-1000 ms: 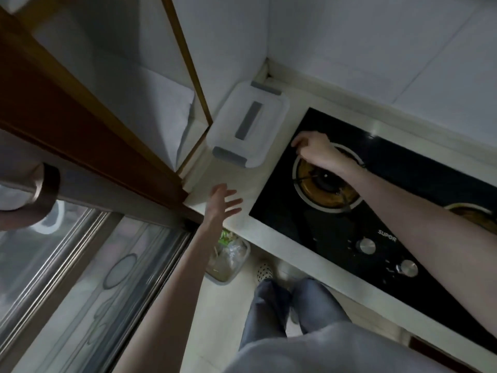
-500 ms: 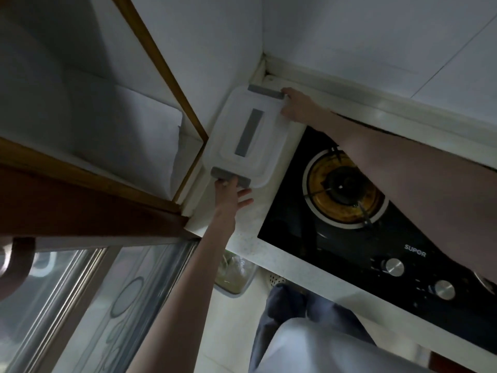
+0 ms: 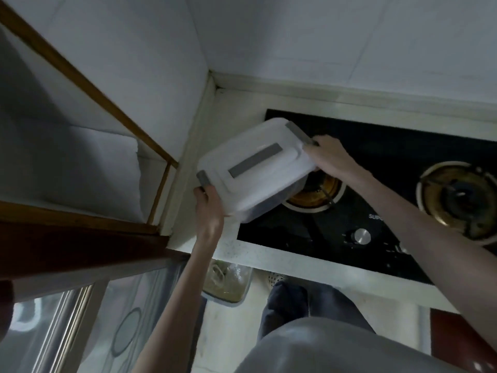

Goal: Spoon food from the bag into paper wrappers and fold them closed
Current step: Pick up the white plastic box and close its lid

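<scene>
- Far left: a wood-framed glass panel (image 3: pixel 88 84) runs diagonally toward the counter corner; below it a dark wooden rail (image 3: pixel 80 238), then a patterned glass door (image 3: pixel 129 327).
- On the floor, under the counter's front edge, a clear tub (image 3: pixel 228 284) holds pale, stringy contents, too dim to name.
- Left hand (image 3: pixel 208 214) reaches up from below along a bare forearm; fingers curl round the near end of a white lidded plastic box (image 3: pixel 255 170), just under its grey end clip (image 3: pixel 203 179).
- The box is lifted off the counter (image 3: pixel 282 261), tilted, its right end higher. It hangs over the counter's left part and the hob's left edge. Lid on, a grey strip (image 3: pixel 255 160) along its middle. Something dark shows through the lower wall; contents cannot be told.
- Right hand (image 3: pixel 326 157) comes in from the right, arm stretched across the hob; fingers wrap the far end of the box by the second grey clip (image 3: pixel 300 133).
- Black glass hob (image 3: pixel 390 146) set into the counter: left burner (image 3: pixel 320 192) partly hidden by the box, right burner (image 3: pixel 457 197) exposed, a metal knob (image 3: pixel 361 236) near the front edge.
- White tiled wall (image 3: pixel 322 36) closes off the counter's back edge.
- Bottom centre: the person's dark trousers (image 3: pixel 304 310) and grey top (image 3: pixel 336 351).
- No bag or paper wrappers in view.
</scene>
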`<state>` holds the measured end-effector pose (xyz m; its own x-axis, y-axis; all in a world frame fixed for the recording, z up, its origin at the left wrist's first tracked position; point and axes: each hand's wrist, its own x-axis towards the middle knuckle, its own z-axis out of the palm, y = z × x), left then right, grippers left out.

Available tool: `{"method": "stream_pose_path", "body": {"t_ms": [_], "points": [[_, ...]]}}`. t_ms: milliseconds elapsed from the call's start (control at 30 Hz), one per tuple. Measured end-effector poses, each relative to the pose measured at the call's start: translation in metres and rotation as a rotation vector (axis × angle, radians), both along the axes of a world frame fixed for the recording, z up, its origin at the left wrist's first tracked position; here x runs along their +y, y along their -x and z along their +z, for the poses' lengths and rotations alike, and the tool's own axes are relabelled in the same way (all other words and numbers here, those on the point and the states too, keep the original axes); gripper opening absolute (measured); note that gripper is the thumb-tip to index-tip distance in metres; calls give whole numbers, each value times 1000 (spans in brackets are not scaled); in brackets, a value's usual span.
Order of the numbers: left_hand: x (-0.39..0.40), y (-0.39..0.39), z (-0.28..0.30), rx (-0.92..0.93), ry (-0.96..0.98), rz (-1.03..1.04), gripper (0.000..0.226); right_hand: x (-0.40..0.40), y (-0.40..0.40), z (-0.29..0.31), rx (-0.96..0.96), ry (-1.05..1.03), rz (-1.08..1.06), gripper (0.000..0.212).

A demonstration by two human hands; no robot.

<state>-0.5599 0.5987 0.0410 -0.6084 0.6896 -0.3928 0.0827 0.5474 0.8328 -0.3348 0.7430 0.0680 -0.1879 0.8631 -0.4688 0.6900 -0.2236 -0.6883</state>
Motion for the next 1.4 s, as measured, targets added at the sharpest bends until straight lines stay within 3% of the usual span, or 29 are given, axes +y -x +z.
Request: {"method": "stream_pose_path", "body": {"t_ms": [133, 233, 400, 533, 700, 833, 1133, 1400], "points": [[3, -46, 13, 107, -50, -305, 35, -65, -86, 0, 23, 31, -229, 33], [7, -89, 23, 167, -59, -528, 44, -116, -148, 9, -13, -18, -421, 33], [-3, -170, 28, 163, -30, -820, 47, -214, -224, 25, 0, 0, -647, 41], [-31, -233, 30, 168, -39, -1052, 43, -293, -262, 25, -45, 3, -841, 25], [-84, -294, 41, 274, -103, -1288, 38, -403, -290, 25, -23, -22, -1066, 31], [-147, -334, 51, 317, -166, -1412, 35, -495, -297, 29, -46, -57, -1234, 24], [-311, -459, 67, 298, -309, -1858, 25, -716, -312, 36, -26, -37, -1696, 34], [-435, -605, 62, 294, -330, -2303, 32, -850, -325, 31, 45, -43, -2155, 36]]}}
